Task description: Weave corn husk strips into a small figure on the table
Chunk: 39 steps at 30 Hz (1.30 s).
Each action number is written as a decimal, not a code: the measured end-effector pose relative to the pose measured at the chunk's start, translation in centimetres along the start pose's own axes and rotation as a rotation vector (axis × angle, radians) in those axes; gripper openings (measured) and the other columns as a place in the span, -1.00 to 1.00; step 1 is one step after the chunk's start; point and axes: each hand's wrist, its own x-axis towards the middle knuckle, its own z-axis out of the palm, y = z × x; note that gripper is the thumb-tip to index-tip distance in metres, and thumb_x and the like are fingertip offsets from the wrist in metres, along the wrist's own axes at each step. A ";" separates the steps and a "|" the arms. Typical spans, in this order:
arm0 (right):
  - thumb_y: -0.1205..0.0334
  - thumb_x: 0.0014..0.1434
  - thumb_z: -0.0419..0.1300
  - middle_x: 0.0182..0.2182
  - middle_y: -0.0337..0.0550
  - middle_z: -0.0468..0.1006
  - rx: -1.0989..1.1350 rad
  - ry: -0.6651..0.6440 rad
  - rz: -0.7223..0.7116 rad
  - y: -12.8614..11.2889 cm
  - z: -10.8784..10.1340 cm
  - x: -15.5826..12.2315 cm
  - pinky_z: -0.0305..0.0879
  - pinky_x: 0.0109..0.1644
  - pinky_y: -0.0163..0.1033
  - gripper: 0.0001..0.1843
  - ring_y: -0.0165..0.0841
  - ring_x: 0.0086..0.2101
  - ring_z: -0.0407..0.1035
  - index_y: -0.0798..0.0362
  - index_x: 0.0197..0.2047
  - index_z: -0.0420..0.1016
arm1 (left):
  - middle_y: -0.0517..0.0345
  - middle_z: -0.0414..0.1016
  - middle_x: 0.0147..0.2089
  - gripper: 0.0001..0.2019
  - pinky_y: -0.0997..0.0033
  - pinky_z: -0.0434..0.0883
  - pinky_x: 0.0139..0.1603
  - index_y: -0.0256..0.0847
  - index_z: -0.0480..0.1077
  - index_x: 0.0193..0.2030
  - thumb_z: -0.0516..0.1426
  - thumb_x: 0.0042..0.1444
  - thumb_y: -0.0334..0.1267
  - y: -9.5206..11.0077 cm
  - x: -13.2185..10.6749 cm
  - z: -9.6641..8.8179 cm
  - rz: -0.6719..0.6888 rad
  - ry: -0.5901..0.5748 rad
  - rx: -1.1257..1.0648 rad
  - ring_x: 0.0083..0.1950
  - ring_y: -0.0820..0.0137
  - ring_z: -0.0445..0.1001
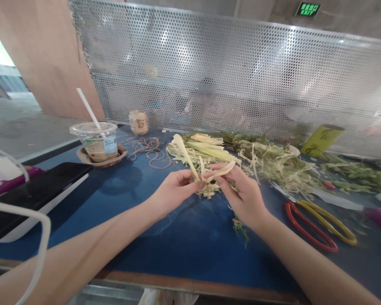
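My left hand (180, 186) pinches the lower ends of pale, husk-like leaf strips (188, 157), one of them standing tilted up to the left. My right hand (243, 190) closes its fingers on another pale strip (224, 170) that curls to the right. Both hands meet just above the blue table, their fingertips almost touching. Right behind them lies a pile of yellow-green leaf strips (206, 146). Small frayed bits (209, 190) show below the fingers. What lies between the fingertips is partly hidden.
Scissors with red and yellow handles (311, 220) lie at right, near dried plant scraps (273, 163). At left are a lidded cup with a straw (98, 144), loose twine (149, 148), a twine roll (139, 123) and a black-topped device (38, 190). A perforated metal screen (241, 76) stands behind.
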 end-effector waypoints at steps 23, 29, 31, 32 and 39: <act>0.42 0.11 0.10 -0.36 -0.26 0.55 0.115 -0.063 -0.125 0.0 -0.8 0.6 0.36 -0.25 -0.26 -0.61 -0.41 -0.32 0.37 -0.14 -0.03 0.40 | 0.25 0.24 -0.51 -0.74 0.51 0.14 -0.48 -0.31 0.40 -0.39 0.15 -0.07 -0.10 -0.6 0.1 -0.1 -0.111 -0.107 -0.041 -0.53 0.58 0.12; 0.35 0.09 0.15 -0.34 -0.22 0.50 -0.021 -0.117 -0.293 0.3 -0.1 0.7 0.27 -0.19 -0.18 -0.78 -0.37 -0.29 0.30 -0.08 -0.18 0.47 | 0.27 0.22 -0.56 -0.84 0.51 0.17 -0.48 -0.29 0.38 -0.44 0.13 -0.07 -0.21 -1.1 -0.1 0.4 0.007 -0.220 0.181 -0.49 0.52 0.17; 0.32 0.10 0.14 -0.35 -0.18 0.47 -0.109 -0.080 -0.279 0.3 0.1 0.6 0.23 -0.20 -0.15 -0.82 -0.35 -0.30 0.28 -0.07 -0.23 0.49 | 0.25 0.26 -0.54 -0.85 0.50 0.19 -0.47 -0.27 0.40 -0.41 0.12 -0.07 -0.23 -1.0 -0.2 0.6 0.055 -0.218 0.235 -0.46 0.49 0.21; 0.30 0.10 0.14 -0.36 -0.17 0.45 -0.148 -0.058 -0.252 0.3 0.2 0.6 0.22 -0.21 -0.14 -0.84 -0.34 -0.30 0.27 -0.05 -0.24 0.49 | 0.24 0.27 -0.54 -0.85 0.50 0.19 -0.47 -0.26 0.40 -0.40 0.12 -0.06 -0.22 -0.9 -0.2 0.7 0.072 -0.228 0.251 -0.46 0.48 0.22; 0.16 -0.03 0.24 -0.47 -0.25 0.34 -0.098 0.007 0.067 0.1 0.2 0.5 0.24 -0.32 -0.26 -0.75 -0.42 -0.43 0.25 0.03 -0.40 0.22 | 0.28 0.15 -0.59 -0.75 0.53 0.08 -0.53 -0.26 0.42 -0.38 0.04 0.04 -0.12 0.3 -0.7 0.3 0.080 -0.323 0.351 -0.53 0.52 0.10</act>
